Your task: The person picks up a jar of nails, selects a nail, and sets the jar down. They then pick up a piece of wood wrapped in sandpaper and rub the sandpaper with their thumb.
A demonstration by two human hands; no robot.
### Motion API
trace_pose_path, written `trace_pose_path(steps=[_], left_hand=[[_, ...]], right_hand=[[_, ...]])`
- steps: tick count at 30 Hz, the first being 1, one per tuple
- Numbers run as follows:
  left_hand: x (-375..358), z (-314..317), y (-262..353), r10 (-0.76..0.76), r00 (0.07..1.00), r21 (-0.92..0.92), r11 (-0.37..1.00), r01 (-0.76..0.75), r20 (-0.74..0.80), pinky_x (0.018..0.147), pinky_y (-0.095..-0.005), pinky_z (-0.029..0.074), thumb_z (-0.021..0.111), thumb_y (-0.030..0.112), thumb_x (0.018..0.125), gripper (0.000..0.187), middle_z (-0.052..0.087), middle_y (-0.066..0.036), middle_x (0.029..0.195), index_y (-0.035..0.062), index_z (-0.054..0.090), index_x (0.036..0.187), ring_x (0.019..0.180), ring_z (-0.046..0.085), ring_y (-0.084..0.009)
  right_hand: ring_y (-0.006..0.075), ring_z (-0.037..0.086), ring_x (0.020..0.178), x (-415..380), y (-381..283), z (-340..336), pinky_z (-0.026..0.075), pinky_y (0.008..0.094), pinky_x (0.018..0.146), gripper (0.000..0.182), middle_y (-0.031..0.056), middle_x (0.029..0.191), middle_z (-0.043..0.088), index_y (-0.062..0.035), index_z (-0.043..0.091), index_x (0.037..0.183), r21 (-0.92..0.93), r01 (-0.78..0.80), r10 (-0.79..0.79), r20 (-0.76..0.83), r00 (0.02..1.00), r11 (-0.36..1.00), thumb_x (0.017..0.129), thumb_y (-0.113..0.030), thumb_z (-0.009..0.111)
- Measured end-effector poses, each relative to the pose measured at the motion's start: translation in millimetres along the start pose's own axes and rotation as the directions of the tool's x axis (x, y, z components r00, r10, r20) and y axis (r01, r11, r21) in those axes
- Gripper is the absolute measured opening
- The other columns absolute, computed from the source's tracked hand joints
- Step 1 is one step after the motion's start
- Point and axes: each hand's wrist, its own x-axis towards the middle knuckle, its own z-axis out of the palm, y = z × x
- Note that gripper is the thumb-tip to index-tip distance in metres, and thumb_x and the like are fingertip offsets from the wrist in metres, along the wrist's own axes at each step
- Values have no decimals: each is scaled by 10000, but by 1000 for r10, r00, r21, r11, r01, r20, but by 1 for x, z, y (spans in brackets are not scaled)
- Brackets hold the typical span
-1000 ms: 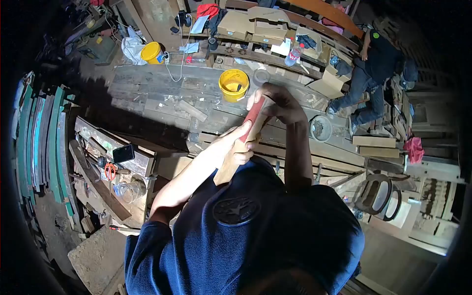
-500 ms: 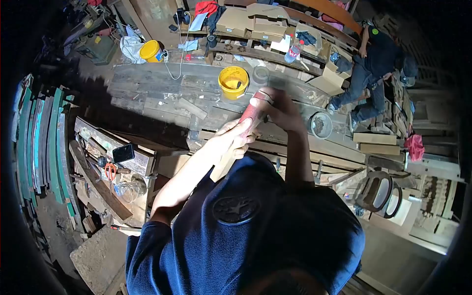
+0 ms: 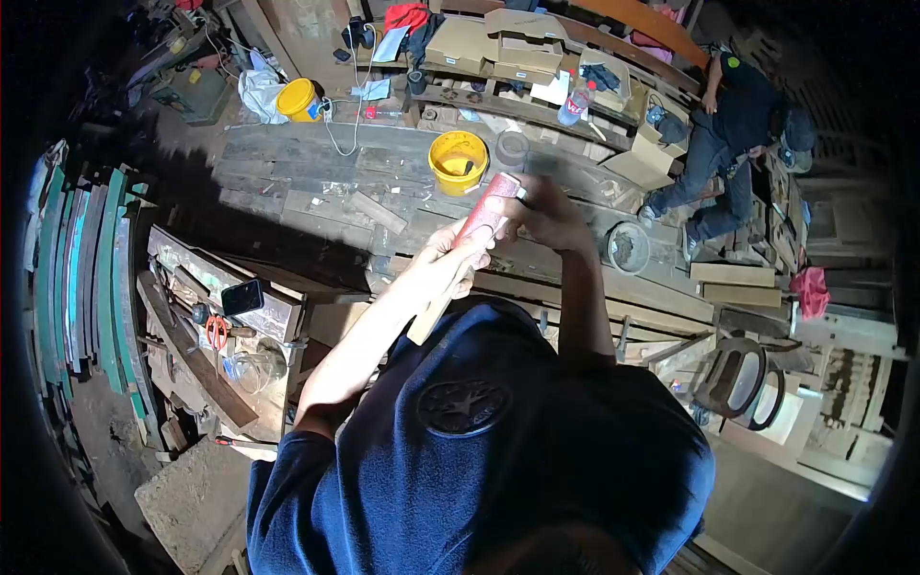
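Observation:
My left hand (image 3: 448, 261) is closed round a pale wooden piece (image 3: 427, 322), whose lower end sticks out below it, near my chest. A red strip (image 3: 489, 204), perhaps sandpaper, lies along the upper part of the piece. At that upper end my right hand (image 3: 546, 217) is closed, its fingers pinched at the edge of the red strip. Shadow and some blur cover the right fingers. Both hands are in front of my dark blue shirt, just below a yellow bucket (image 3: 457, 163).
A workbench (image 3: 278, 316) at the left holds a phone (image 3: 241, 298), orange-handled scissors (image 3: 218, 332) and a glass jar (image 3: 257, 372). A grey bucket (image 3: 625, 247) stands right of my hands. Another person (image 3: 738, 144) sits at the upper right near cardboard boxes (image 3: 522, 53).
My right hand has shifted slightly right and down along the upper end of the piece. More of the red strip shows. The lower end of the wood has moved slightly.

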Motion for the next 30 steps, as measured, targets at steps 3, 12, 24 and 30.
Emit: trace_pose_path(steps=[3, 12, 24, 30], left_hand=[[2, -5, -6, -21, 1000, -38, 999, 20, -8, 413, -146, 315, 569, 412, 975, 344, 497, 42, 762, 102, 570, 1123, 520, 399, -10], [13, -9, -16, -93, 996, -156, 983, 92, 3, 404, -170, 340, 538, 465, 974, 385, 509, 29, 737, 97, 575, 1082, 508, 418, -39], [24, -19, -39, 506, 674, -827, 472, 305, 538, 392, -244, 358, 489, 501, 985, 422, 451, 35, 605, 94, 388, 1034, 385, 421, -81], [26, -25, -45, 505, 673, -830, 453, 326, 541, 464, -268, 462, 547, 443, 965, 444, 484, 63, 538, 83, 357, 1141, 345, 445, -88]], right_hand=[[99, 626, 565, -1, -2, 2, 496, 233, 515, 296, 34, 693, 645, -12, 629, 948, 5, -2, 2, -20, 1000, 1000, 901, -299, 680], [93, 617, 522, 1, -7, 0, 470, 245, 486, 332, 11, 594, 602, -18, 639, 865, -153, -149, 139, -74, 988, 977, 914, -347, 646], [197, 622, 977, 20, 20, -8, 522, 309, 771, 382, 133, 1064, 612, 61, 508, 1241, 536, 101, -230, 179, 957, 838, 1022, -246, 451], [185, 593, 1008, 20, 22, 20, 486, 306, 859, 336, 100, 1062, 615, 26, 544, 1250, 498, 194, -246, 41, 968, 845, 963, -143, 581]])
